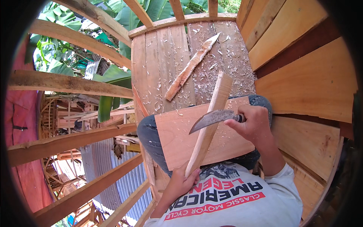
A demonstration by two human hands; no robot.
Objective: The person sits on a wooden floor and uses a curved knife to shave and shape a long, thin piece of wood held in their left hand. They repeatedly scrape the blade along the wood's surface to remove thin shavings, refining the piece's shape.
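Note:
My left hand (182,182) is closed around the near end of a long, pale strip of wood (204,142), which slants up and away from my body. In my right hand (254,123) is the dark handle of a knife (211,118). Its broad, curved, stained blade lies across the middle of the strip, tip toward the left; whether the edge bites into the wood, I cannot tell. Beneath both, a flat wooden board (170,138) rests across my lap, with a few shavings on it.
Farther off on the plank floor (151,68) lies a rough, pointed piece of wood (193,67). Curled shavings (238,75) are scattered around it, thickest at the right. Wooden rails (72,83) run along the left side, and a plank wall (306,81) rises on the right.

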